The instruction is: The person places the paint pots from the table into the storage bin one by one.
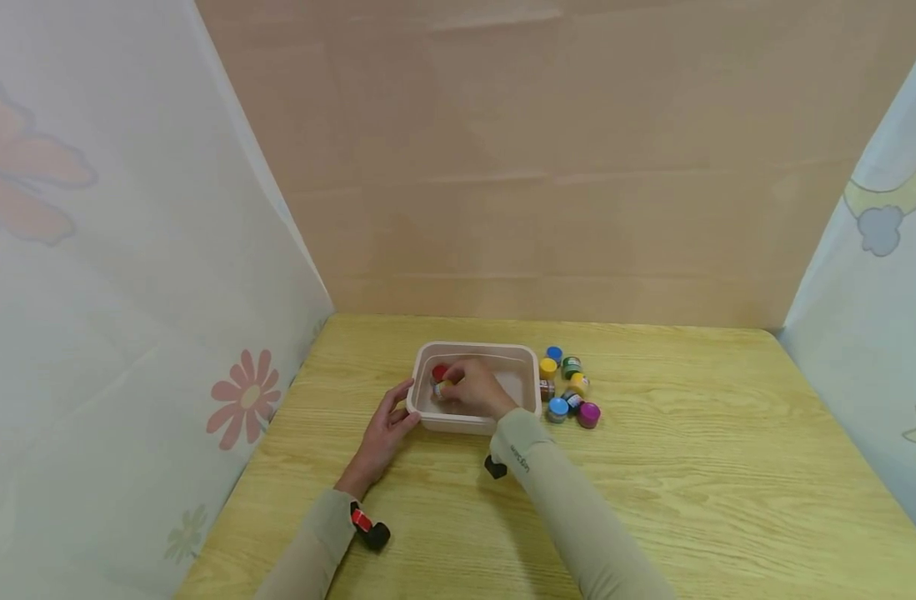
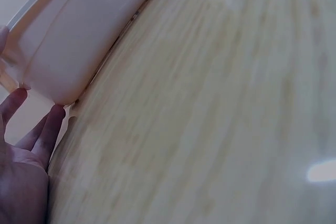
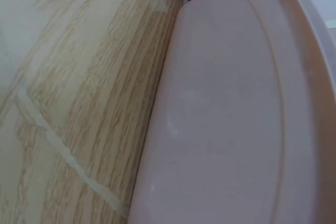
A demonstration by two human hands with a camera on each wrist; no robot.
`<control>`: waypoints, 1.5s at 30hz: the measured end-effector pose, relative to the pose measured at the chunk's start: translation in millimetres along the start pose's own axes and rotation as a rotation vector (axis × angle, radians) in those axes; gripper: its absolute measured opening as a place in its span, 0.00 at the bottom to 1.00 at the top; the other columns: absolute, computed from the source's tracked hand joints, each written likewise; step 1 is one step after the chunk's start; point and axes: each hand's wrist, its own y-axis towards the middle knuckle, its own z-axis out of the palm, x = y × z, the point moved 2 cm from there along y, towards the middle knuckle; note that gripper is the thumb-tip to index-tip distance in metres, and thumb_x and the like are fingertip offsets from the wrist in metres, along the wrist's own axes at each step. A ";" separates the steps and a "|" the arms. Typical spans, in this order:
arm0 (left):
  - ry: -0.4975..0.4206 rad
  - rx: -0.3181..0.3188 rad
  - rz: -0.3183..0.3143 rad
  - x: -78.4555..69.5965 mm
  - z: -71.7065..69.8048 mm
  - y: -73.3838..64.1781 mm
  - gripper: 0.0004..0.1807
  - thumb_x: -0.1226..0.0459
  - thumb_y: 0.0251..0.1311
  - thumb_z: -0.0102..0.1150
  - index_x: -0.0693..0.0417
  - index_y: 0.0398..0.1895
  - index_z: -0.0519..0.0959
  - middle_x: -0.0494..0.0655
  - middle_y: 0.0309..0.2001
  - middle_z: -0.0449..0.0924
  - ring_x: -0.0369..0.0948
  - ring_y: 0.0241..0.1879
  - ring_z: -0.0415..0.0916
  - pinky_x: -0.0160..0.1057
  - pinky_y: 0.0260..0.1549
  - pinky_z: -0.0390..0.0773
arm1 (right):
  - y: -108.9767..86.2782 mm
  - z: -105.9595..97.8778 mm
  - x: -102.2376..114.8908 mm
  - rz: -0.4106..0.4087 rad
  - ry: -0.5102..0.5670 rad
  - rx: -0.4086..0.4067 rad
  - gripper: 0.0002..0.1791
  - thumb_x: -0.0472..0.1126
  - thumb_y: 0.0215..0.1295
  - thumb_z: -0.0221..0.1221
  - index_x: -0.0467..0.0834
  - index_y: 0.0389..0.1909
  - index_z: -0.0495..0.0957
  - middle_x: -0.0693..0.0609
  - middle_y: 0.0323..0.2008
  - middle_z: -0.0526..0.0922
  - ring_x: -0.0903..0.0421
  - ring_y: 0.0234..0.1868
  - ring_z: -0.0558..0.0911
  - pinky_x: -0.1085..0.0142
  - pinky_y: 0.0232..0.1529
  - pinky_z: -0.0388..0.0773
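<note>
A pale pink plastic tub (image 1: 475, 425) sits on the table. My left hand (image 1: 382, 435) is at its left end, fingers fairly straight. In the left wrist view its fingertips (image 2: 56, 113) touch the tub's outer wall. My right hand (image 1: 476, 387) reaches over the front rim into the tub and pinches a small jar (image 1: 438, 389) with a pale label, partly covered by the fingers. Just behind that jar, inside the tub, is a red-lidded jar (image 1: 439, 372). The right wrist view shows mainly the tub's side wall (image 3: 220, 103), with the right hand out of sight.
Right of the tub stands a cluster of small jars, among them a purple-lidded jar (image 1: 588, 415), a light blue-lidded jar (image 1: 558, 408) and a green jar (image 1: 572, 367). One brown jar (image 1: 547, 389) lies against the tub's right end. A brown sheet (image 1: 563, 192) rises behind the wooden table (image 1: 698, 467).
</note>
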 end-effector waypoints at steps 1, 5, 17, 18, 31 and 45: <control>-0.001 0.001 0.000 -0.6 0.2 0.0 0.33 0.59 0.75 0.59 0.37 0.79 0.61 0.57 0.77 0.62 0.60 0.71 0.70 0.32 0.59 0.77 | 0.4 -0.3 0.0 -0.014 -0.011 -0.002 0.12 0.36 0.62 0.72 0.34 0.43 0.86 0.42 0.45 0.88 0.50 0.46 0.84 0.58 0.51 0.83; 0.006 -0.002 -0.013 -1.5 0.2 0.2 0.33 0.58 0.75 0.59 0.35 0.79 0.61 0.55 0.77 0.61 0.59 0.71 0.70 0.34 0.60 0.77 | 1.1 -0.7 0.0 -0.025 -0.020 -0.008 0.12 0.36 0.61 0.72 0.34 0.42 0.86 0.43 0.44 0.88 0.51 0.45 0.84 0.60 0.49 0.83; 0.016 0.008 -0.008 -2.2 0.0 1.9 0.33 0.56 0.75 0.59 0.32 0.79 0.60 0.55 0.77 0.61 0.59 0.71 0.71 0.36 0.61 0.77 | 3.8 1.7 0.5 0.001 -0.035 -0.030 0.15 0.38 0.58 0.75 0.35 0.44 0.86 0.43 0.41 0.88 0.52 0.43 0.83 0.59 0.48 0.82; 0.017 0.008 -0.008 -2.3 0.0 1.9 0.33 0.56 0.75 0.59 0.33 0.79 0.60 0.55 0.77 0.61 0.59 0.71 0.70 0.36 0.62 0.77 | 3.7 1.6 0.8 -0.002 -0.040 -0.031 0.16 0.38 0.58 0.75 0.34 0.44 0.86 0.43 0.41 0.88 0.52 0.42 0.83 0.60 0.47 0.82; 0.006 0.006 -0.001 -2.1 0.7 0.7 0.33 0.58 0.75 0.58 0.34 0.79 0.61 0.54 0.76 0.62 0.59 0.70 0.71 0.34 0.60 0.78 | 6.4 3.3 -0.1 -0.035 -0.061 -0.027 0.13 0.34 0.56 0.75 0.34 0.41 0.86 0.45 0.37 0.87 0.54 0.39 0.84 0.63 0.44 0.83; 0.010 0.006 -0.013 -1.6 -0.7 -0.1 0.33 0.57 0.75 0.59 0.35 0.80 0.60 0.55 0.78 0.61 0.60 0.71 0.70 0.35 0.61 0.77 | 2.5 2.0 2.8 -0.009 -0.019 -0.019 0.11 0.32 0.60 0.71 0.35 0.43 0.85 0.43 0.42 0.86 0.52 0.43 0.85 0.61 0.45 0.84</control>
